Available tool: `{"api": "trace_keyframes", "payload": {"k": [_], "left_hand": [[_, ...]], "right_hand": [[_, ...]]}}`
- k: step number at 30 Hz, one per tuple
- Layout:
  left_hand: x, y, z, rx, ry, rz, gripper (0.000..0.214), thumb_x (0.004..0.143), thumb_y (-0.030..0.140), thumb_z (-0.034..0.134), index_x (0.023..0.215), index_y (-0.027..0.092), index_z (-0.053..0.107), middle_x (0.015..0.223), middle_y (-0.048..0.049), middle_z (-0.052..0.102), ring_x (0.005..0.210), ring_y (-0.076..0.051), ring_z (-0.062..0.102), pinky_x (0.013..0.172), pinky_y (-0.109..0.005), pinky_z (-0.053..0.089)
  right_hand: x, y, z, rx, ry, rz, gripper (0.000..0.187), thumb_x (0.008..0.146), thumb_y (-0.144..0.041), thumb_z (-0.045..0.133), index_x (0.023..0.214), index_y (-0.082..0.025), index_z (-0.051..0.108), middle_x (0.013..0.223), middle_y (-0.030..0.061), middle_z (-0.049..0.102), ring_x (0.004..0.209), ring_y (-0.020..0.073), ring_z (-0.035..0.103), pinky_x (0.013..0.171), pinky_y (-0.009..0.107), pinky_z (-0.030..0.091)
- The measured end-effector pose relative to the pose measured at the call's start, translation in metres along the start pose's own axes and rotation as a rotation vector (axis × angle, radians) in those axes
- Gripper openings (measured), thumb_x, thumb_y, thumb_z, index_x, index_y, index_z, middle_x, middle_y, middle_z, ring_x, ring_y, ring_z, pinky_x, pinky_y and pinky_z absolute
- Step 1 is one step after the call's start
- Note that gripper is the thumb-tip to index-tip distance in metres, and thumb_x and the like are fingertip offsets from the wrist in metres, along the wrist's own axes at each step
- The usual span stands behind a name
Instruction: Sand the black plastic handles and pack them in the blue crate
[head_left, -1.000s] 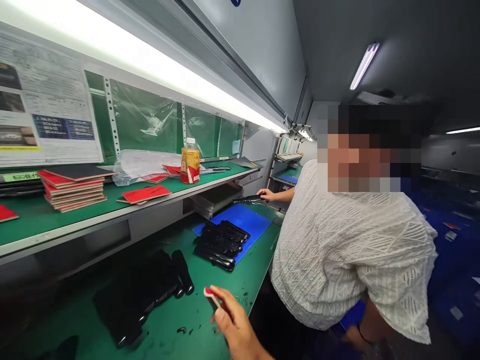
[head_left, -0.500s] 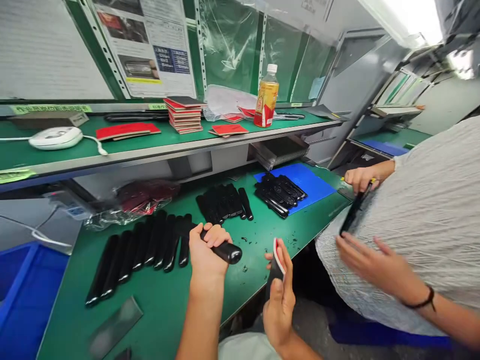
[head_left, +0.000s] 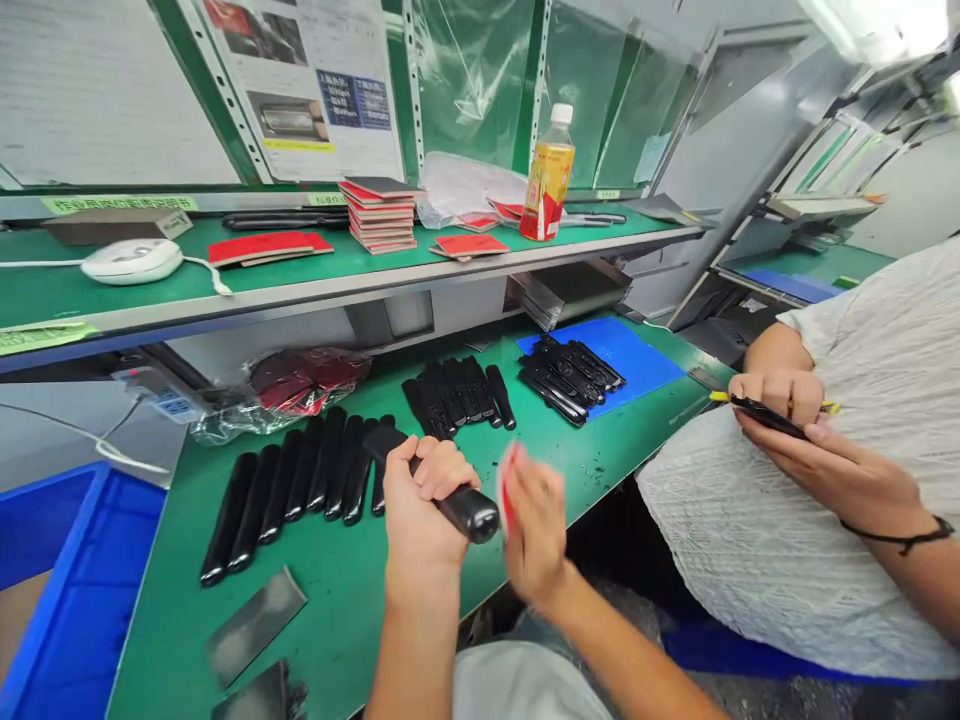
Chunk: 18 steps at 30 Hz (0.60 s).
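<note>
Tightly, left hand (head_left: 429,490) round handle (head_left: 472,514), right hand (head_left: 537,528) holding pad (head_left: 507,492)

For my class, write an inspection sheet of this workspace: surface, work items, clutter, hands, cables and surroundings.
Surface: green bench top, dark specks near its front edge.
Work items: black rod-like piece and red-faced pad, both in hand; row of black pieces on the left.
Clutter: drink bottle on the shelf; clear bag with red contents at the back.
Hands: left hand closed round the rod-like piece; right hand holds the pad, motion-blurred, contact unclear.
Cables: white cable runs to a white device.
Surroundings: co-worker's hand at right; blue bin at left.
</note>
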<state>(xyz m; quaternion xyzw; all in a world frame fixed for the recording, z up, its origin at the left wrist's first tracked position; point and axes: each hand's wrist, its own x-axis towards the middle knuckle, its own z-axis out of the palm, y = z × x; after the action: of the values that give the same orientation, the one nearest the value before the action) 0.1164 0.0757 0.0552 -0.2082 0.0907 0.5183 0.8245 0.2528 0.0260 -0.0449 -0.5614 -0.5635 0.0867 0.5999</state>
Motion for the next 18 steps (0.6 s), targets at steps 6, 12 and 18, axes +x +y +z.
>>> {"api": "trace_keyframes", "payload": {"k": [6,12,18], "left_hand": [[-0.008,0.009,0.006,-0.027,0.010,0.052,0.022,0.093,0.022,0.043,0.071,0.021,0.038,0.046,0.0112,0.028,0.031,-0.003,0.029,0.033,-0.014,0.028],[0.002,0.013,0.000,-0.020,-0.006,0.054,0.023,0.094,0.023,0.042,0.072,0.021,0.038,0.046,0.0112,0.028,0.032,-0.004,0.030,0.034,-0.015,0.029],[0.006,0.013,-0.004,-0.009,-0.034,0.022,0.022,0.094,0.020,0.039,0.072,0.022,0.035,0.045,0.0111,0.029,0.032,-0.004,0.030,0.035,-0.015,0.030]], "right_hand": [[0.013,-0.015,-0.014,0.254,-0.046,0.262,0.048,0.102,-0.041,0.041,0.150,-0.035,0.039,0.158,0.0050,0.040,0.130,0.0235,0.052,0.108,0.044,0.041],[0.016,-0.063,-0.030,0.975,-0.304,0.913,0.065,0.098,-0.064,0.032,0.112,-0.012,0.068,0.076,0.0083,0.067,0.070,0.0158,0.059,0.068,0.028,0.049],[0.004,-0.059,-0.020,1.149,-0.336,0.661,0.045,0.076,-0.057,0.077,0.100,-0.029,0.052,0.071,-0.0083,0.056,0.036,0.0056,0.045,0.037,0.019,0.036]]}}
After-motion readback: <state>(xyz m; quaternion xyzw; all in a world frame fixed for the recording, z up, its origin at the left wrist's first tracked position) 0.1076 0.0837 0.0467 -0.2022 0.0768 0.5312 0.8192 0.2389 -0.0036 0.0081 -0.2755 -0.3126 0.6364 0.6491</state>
